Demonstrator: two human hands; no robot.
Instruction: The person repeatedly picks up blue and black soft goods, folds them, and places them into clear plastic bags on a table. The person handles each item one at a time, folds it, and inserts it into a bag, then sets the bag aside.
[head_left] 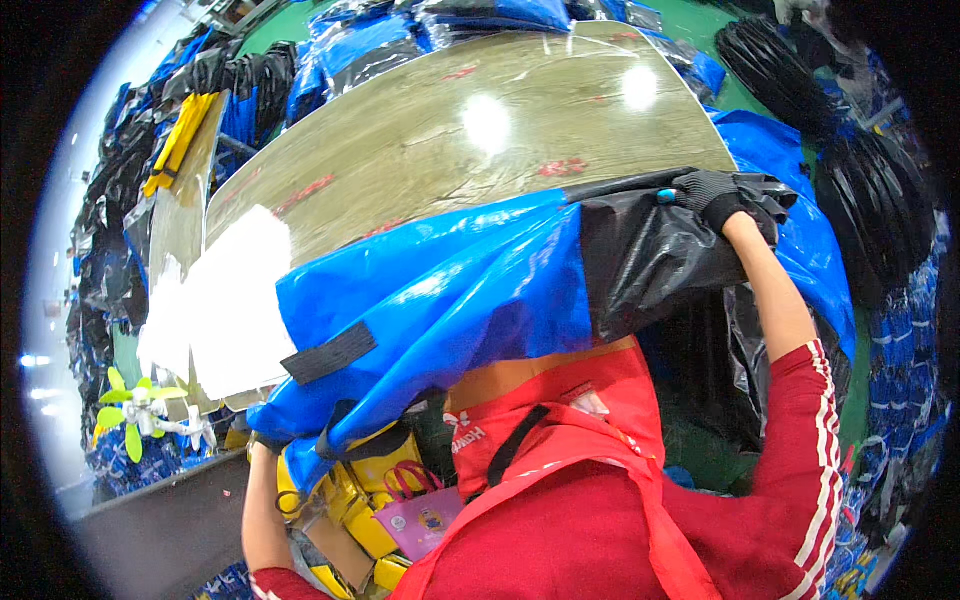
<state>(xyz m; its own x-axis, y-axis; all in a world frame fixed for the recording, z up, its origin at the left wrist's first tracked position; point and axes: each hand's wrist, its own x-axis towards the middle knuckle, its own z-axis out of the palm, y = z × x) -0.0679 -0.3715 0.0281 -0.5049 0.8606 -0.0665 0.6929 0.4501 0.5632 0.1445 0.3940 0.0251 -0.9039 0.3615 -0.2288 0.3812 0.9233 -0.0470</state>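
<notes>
A blue-and-black tarpaulin piece point(440, 290) stretches between my two hands, over the near edge of a wood-patterned table point(480, 120). My right hand point(708, 197), in a dark knitted glove with a blue fingertip, grips its black end point(650, 250) at the upper right. At the lower left my left hand point(264, 441) holds the blue corner, with most of its fingers hidden under the folds. A short black strip point(329, 353) lies across the blue part near that side. Creases run through the blue material, and its near edge hangs in front of my red apron point(560, 430).
A white sheet or glare patch point(235, 300) covers the table's left end. Below it are a small green-bladed fan point(135, 412) and yellow pieces with a pink bag point(420, 520). Black rolls point(770, 75) and blue-black stacks point(370, 50) surround the table.
</notes>
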